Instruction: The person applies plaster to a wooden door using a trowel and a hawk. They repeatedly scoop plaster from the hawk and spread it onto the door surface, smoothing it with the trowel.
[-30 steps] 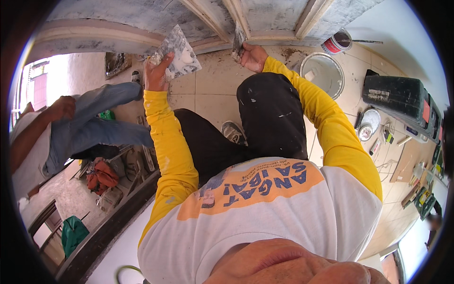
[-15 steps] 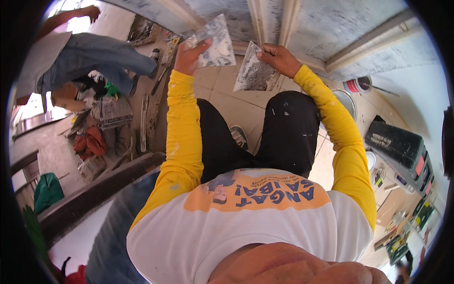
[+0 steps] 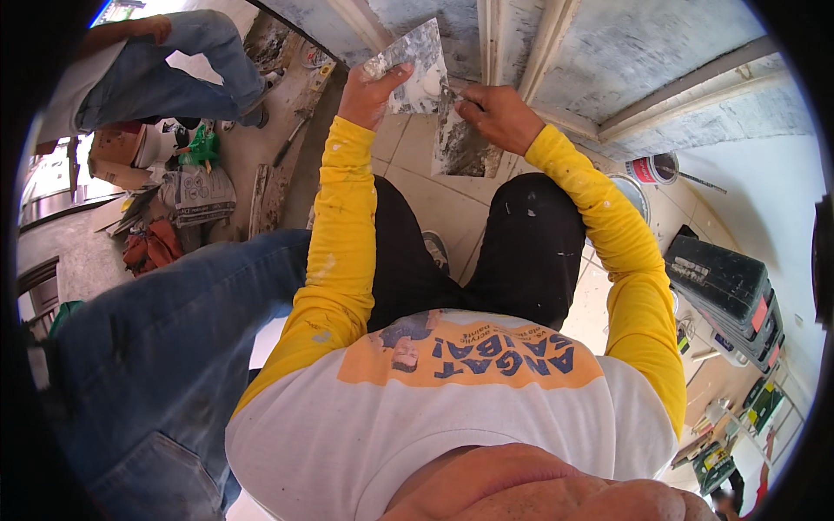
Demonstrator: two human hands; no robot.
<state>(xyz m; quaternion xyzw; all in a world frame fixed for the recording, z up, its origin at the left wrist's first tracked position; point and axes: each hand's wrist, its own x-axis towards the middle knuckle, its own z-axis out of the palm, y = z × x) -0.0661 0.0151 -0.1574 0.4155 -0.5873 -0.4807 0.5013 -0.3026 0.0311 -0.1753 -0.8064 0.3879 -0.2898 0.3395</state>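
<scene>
My left hand (image 3: 372, 92) is closed on a flat metal putty blade (image 3: 424, 62), its face smeared with white and grey putty. My right hand (image 3: 504, 116) pinches a second flat scraper plate (image 3: 462, 149), crusted with grey putty, by its upper edge. The two plates meet or overlap at a corner in front of my knees, the left one higher. Whether they actually touch I cannot tell. Both sleeves are yellow and speckled with paint.
A grey panelled surface (image 3: 608, 69) with raised strips rises ahead. At right stand a paint pail (image 3: 653, 168) and a black toolbox (image 3: 717, 273). Close on my left is a person's jeans leg (image 3: 200, 321); another person's jeans (image 3: 169, 74) show farther left, near sacks (image 3: 198, 195).
The two plates have come together; they were apart before. My right hand has shifted left and slightly down. A jeans-clad leg has come in close at left, and the farther person has moved.
</scene>
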